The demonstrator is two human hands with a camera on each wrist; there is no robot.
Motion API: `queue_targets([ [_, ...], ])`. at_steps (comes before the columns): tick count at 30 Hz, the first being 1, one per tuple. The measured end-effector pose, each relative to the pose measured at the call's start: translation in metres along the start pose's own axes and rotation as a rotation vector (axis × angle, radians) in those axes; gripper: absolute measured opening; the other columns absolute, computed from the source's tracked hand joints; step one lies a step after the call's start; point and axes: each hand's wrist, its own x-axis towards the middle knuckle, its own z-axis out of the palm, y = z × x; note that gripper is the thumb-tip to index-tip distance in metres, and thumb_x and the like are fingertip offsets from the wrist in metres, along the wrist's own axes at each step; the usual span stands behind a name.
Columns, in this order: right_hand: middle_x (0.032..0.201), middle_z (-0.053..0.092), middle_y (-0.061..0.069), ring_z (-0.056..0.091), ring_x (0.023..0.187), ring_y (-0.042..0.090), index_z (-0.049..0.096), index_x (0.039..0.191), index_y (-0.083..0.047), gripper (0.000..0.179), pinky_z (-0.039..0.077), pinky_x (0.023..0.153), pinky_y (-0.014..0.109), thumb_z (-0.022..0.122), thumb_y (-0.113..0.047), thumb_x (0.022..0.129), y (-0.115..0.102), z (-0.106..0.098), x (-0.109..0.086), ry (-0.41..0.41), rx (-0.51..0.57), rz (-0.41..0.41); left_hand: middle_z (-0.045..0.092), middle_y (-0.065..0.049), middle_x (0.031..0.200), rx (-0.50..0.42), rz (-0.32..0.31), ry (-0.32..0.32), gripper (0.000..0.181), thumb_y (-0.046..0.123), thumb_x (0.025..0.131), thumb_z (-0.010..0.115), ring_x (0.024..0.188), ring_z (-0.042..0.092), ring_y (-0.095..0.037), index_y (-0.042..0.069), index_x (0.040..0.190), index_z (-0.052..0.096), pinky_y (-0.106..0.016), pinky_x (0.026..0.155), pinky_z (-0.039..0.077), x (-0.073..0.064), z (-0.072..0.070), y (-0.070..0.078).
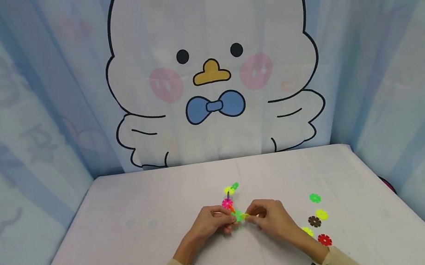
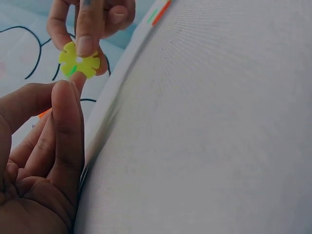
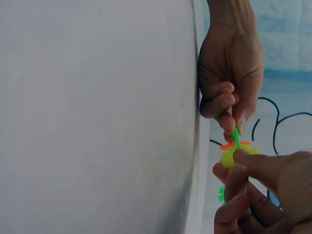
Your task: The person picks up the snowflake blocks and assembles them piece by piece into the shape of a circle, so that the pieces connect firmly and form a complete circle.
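Head view: at lower centre, the left hand (image 1: 212, 221), angled inward, pinches a green notched disc (image 1: 238, 215) of a disc chain (image 1: 227, 203); the right hand (image 1: 270, 216), angled opposite, pinches a yellow notched disc (image 1: 245, 215). Loose discs (image 1: 311, 220) lie lower right. Left wrist view: upper left, yellow face and centre hole exposed, illegible from the head. Right wrist view: green disc edge-on, lower right.
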Motion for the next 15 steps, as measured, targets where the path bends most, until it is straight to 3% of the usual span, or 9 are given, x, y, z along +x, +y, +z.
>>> queue_targets([
  [7, 0.107, 0.080, 0.006, 0.059, 0.075, 0.006, 0.075, 0.116, -0.009, 0.028, 0.050, 0.066, 0.020, 0.084, -0.016, 0.091, 0.006, -0.028, -0.001, -0.139, -0.163, 0.018, 0.080, -0.007, 0.084, -0.005, -0.008, -0.011, 0.018, 0.010, 0.093, 0.080, 0.065, 0.068, -0.008, -0.002, 0.104, 0.073, -0.023, 0.064, 0.062, 0.000, 0.003, -0.001],
  [15, 0.102, 0.076, -0.001, 0.060, 0.084, 0.012, 0.078, 0.107, -0.012, 0.023, 0.052, 0.073, 0.022, 0.087, -0.020, 0.088, 0.016, -0.055, -0.009, -0.222, -0.287, 0.090, 0.081, -0.011, 0.084, -0.007, -0.009, -0.017, 0.018, 0.006, 0.092, 0.080, 0.063, 0.069, -0.009, -0.004, 0.105, 0.073, -0.024, 0.063, 0.062, 0.001, 0.002, 0.000],
])
